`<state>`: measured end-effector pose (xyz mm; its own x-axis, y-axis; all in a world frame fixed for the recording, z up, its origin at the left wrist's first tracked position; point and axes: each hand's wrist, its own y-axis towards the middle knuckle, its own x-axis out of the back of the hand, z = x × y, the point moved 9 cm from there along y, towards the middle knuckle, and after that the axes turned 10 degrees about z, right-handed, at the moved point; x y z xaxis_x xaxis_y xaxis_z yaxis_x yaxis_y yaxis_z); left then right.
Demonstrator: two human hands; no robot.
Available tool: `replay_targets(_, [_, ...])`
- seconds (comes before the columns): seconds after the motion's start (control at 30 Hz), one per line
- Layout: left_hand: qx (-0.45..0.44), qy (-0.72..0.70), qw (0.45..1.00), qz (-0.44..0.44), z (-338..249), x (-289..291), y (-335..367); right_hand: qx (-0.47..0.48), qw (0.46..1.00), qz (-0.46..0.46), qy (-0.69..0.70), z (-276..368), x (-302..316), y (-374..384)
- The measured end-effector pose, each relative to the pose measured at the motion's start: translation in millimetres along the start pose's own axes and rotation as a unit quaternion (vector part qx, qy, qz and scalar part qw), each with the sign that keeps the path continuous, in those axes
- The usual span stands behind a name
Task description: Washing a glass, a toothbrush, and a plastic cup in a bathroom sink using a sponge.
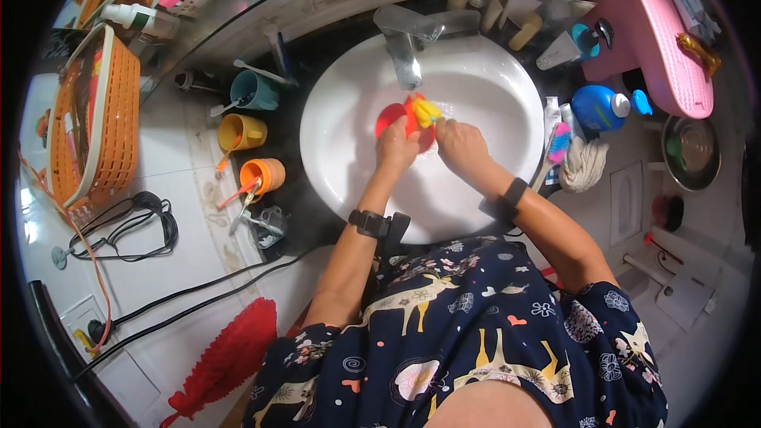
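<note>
Left hand (396, 145) is closed on a red thing (388, 116), thumb laid over it, inside the white sink (341, 143). Right hand (464, 147) has its fingers bunched narrow beside it, tips by a yellow piece (426, 113) at the red thing's upper right; whether they grip anything, cannot tell. Red thing sits over the basin, just below the faucet (407, 59), probably so drips land in the bowl; the left hand likely steadies it for the right. Both wrists wear dark bands.

Materials: red thing smooth, rounded, plastic-looking, its exact shape partly covered by fingers; yellow piece lumpy, soft or moulded, unclear. Sink glossy, oval; faucet shiny metal, squarish.

Left of sink: blue cup (258, 92), yellow cup (241, 133) and orange cup (265, 174) in a row on the counter edge, presumably for easy reach; orange cup ridged, toothbrushes leaning out. Farther left, orange basket (111, 127), woven-look walls with slots, pale rim. Right of sink: blue bottle (594, 108), glossy; pink-and-blue brush (559, 143), bristly; white stringy bundle (583, 166), ropy, beside it.
</note>
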<state>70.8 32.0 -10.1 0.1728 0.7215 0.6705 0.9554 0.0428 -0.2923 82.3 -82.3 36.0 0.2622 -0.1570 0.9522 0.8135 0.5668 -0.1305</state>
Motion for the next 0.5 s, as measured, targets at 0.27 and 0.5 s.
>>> replay_targets(0.27, [0.019, 0.020, 0.999, 0.042, -34, -9, -11, -0.053, 0.995, 0.081, -0.023, -8, -32, 0])
replay_targets(0.5, [0.003, -0.029, 0.996, -0.080, 11, 23, 8, -0.062, 0.960, 0.269, 0.049, 8, -44, -60])
